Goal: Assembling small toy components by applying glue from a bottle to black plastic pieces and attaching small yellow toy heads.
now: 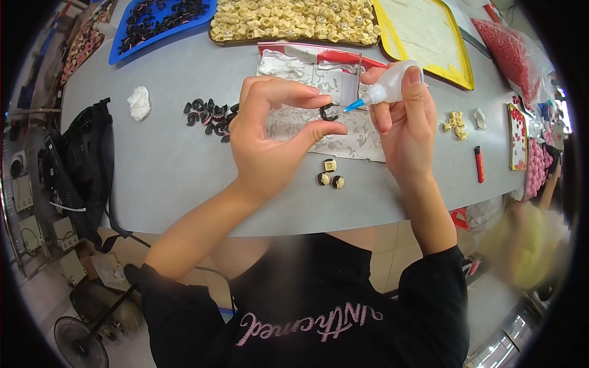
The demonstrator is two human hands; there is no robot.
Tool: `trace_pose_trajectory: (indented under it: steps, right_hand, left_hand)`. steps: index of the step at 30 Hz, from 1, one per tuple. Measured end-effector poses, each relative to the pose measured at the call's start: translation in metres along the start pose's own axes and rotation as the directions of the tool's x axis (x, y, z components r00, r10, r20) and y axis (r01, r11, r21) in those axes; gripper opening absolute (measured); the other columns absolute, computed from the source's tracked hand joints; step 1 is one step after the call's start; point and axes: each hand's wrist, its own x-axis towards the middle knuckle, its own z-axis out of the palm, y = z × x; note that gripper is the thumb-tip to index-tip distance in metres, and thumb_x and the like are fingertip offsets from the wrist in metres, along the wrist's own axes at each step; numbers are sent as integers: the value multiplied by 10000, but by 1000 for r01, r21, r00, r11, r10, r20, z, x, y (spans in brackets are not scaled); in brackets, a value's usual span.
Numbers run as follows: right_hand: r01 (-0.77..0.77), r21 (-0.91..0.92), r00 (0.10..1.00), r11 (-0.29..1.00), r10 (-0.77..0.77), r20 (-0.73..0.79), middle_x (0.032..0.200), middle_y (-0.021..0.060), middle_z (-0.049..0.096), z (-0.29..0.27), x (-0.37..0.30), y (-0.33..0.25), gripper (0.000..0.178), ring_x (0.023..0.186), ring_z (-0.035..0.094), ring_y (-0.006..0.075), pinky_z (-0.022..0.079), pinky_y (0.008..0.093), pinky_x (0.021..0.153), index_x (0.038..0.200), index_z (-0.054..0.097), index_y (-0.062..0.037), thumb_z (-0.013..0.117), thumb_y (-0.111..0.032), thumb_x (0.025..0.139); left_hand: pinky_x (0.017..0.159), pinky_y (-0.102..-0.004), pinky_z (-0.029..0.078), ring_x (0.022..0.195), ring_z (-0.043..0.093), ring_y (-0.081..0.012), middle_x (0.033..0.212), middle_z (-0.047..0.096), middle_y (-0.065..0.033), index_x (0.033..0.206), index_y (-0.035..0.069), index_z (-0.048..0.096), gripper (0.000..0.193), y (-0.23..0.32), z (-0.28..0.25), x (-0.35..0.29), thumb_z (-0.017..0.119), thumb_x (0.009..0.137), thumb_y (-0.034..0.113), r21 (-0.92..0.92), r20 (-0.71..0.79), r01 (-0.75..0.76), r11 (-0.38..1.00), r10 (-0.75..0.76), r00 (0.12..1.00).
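Observation:
Between the thumb and forefinger of my left hand [273, 132] is a small black C-shaped piece [329, 113]. My right hand [406, 116] grips a translucent squeeze bottle [392, 84] with a blue pointed nozzle [354, 105]. The nozzle's tip points left and sits just beside the open side of the C-shaped piece; whether they touch I cannot tell. Under both hands lies a stained white sheet [350, 138]. Closer to me on the grey table are a few small black-and-cream assembled pieces [330, 165]. A pile of black curved pieces [211, 116] is left of my left hand.
At the back stand a blue tray [113, 58] of black pieces, a tray of cream pieces [294, 21] and a yellow tray [469, 73]. A red lighter [478, 164], loose cream pieces [454, 125] and a crumpled tissue [139, 103] lie on the table. A black bag [80, 165] hangs at the left edge.

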Motion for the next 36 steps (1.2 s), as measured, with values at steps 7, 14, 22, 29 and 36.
trace_pose_trajectory:
  steps: [7,14,22,29,36]
  right_hand:
    - [-4,-22,1000,1000,4,0,915,147,640,0,-1,-1,403,498,478,68,385,180,463,925,507,-22,438,-418,952]
    - [-5,-20,1000,1000,5,0,914,145,640,1,-1,-1,400,495,474,67,381,180,454,928,508,-23,435,-415,954]
    - [-3,-22,1000,1000,3,8,909,144,641,0,0,-1,387,492,471,66,377,181,450,926,505,-26,434,-405,956]
    - [14,-4,1000,1000,-14,-5,902,146,647,-4,2,0,362,478,470,69,373,180,449,923,495,-38,441,-394,956]
    - [19,13,1000,1000,-19,-2,901,151,648,-3,1,0,357,471,470,70,374,184,445,922,498,-33,444,-384,957]
  left_hand:
    - [766,-262,394,837,610,-140,910,581,-48,1006,34,501,505,0,1,0,802,606,-40,-6,5,-16,1000,16,1000]
    - [771,-262,413,843,615,-151,929,551,-52,1009,27,494,510,0,1,0,798,608,-51,-21,3,-10,1000,10,1000]
    - [768,-259,412,839,613,-148,934,538,-52,1007,28,492,507,0,0,0,796,610,-54,-23,-3,-29,999,29,1000]
    - [747,-258,441,834,562,-139,850,649,-31,931,50,554,444,3,2,2,828,582,25,-27,-76,21,999,-23,997]
    - [766,-256,417,841,621,-145,942,544,-46,1004,33,498,506,0,1,-3,799,606,-52,-14,40,14,1000,-13,999]
